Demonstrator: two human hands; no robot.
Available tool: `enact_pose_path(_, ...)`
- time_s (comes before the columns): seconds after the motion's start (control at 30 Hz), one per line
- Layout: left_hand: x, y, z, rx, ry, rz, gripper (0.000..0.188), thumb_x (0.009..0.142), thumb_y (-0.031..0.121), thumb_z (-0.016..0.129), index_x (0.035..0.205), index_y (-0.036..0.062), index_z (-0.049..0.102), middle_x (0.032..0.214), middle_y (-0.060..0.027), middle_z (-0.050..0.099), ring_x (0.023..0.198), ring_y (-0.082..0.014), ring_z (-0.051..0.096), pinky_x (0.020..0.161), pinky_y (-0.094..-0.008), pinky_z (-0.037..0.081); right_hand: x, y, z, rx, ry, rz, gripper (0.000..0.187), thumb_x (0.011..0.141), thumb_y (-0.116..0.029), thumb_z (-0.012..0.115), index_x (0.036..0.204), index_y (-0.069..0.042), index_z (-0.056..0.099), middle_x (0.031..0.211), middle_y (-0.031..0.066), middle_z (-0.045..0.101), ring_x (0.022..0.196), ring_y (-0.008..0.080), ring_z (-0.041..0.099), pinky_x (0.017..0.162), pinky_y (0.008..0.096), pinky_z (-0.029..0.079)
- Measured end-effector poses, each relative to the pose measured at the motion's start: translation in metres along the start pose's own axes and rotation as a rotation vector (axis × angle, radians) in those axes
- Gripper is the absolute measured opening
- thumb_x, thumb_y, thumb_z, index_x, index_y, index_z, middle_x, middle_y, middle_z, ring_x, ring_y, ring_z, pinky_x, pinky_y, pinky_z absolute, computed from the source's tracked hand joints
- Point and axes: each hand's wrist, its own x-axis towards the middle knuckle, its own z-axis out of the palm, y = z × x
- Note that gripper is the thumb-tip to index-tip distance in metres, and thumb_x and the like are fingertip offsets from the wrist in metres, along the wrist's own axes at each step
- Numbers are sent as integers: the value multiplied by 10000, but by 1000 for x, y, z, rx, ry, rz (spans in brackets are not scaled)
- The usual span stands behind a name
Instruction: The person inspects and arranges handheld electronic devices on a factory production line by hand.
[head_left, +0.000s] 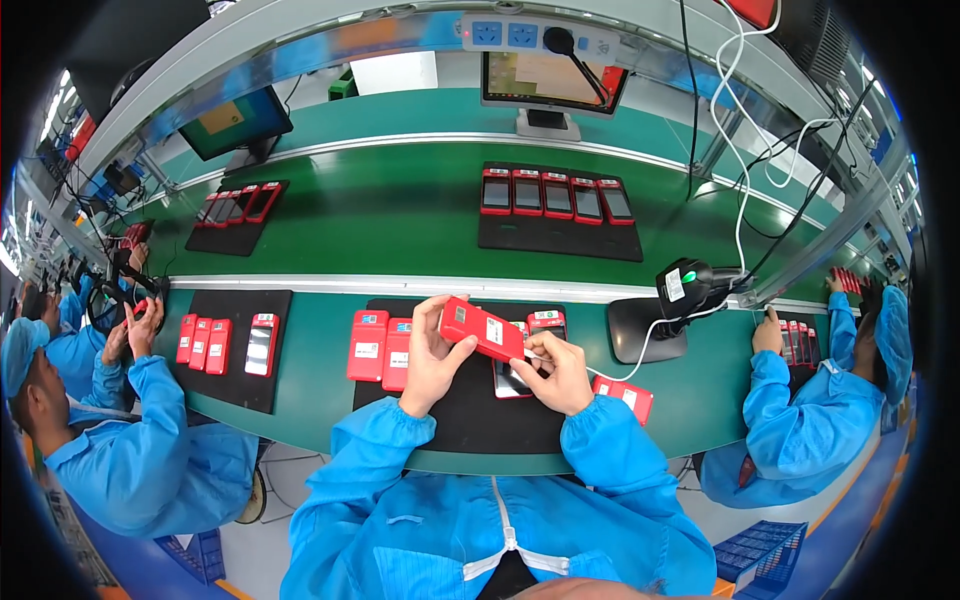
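Observation:
My left hand point(430, 365) is closed around a red handheld device point(481, 330), its labelled back facing up, held above the black mat point(480, 430). At the device's right end, my right hand point(563, 375) pinches the plug end of a white cable point(622, 379). The plug touches or nearly touches that end; I cannot tell whether it is inserted. To the left, two red devices point(368, 345) lie label up. Partly hidden under my hands is a device with its screen up point(513, 382), with others behind it. Beyond my right hand lies another red device point(630, 398).
A black scanner point(683, 285) stands on a dark base at right. Across the raised green shelf point(400, 230), a mat carries several red devices point(556, 195). Co-workers sit at left point(150, 450) and right point(810, 410). Cables point(745, 150) hang at upper right.

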Motion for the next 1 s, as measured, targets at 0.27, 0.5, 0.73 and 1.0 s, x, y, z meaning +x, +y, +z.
enact_pose_path(0.27,1,-3,0,82,44,-41,502,1026,-5,652,1471,32,423,1544,-188,492,1398,-237,530,1143,-381,489,-3,7,1,37,7,33,267,888,-172,861,959,-17,656,676,41,629,583,92,531,550,275,467)
enact_pose_path(0.5,2,-3,1,123,62,-47,444,1068,41,609,1471,21,426,1529,-180,502,1400,-223,522,1167,-375,450,-5,16,6,110,7,33,263,898,-164,850,986,-14,653,687,45,654,582,80,539,552,267,466)
enact_pose_path(0.73,2,-4,1,117,76,-71,434,1082,72,600,1477,24,426,1528,-178,505,1402,-222,520,1170,-377,444,-7,18,6,98,6,27,269,904,-166,847,1009,-6,657,702,52,669,592,75,554,553,266,476)
enact_pose_path(1.0,2,-6,1,65,89,-75,436,1083,96,607,1475,28,429,1546,-184,496,1398,-229,523,1178,-380,428,-7,14,4,110,-14,2,286,903,-170,844,1056,-4,667,696,54,653,590,86,564,549,277,475)
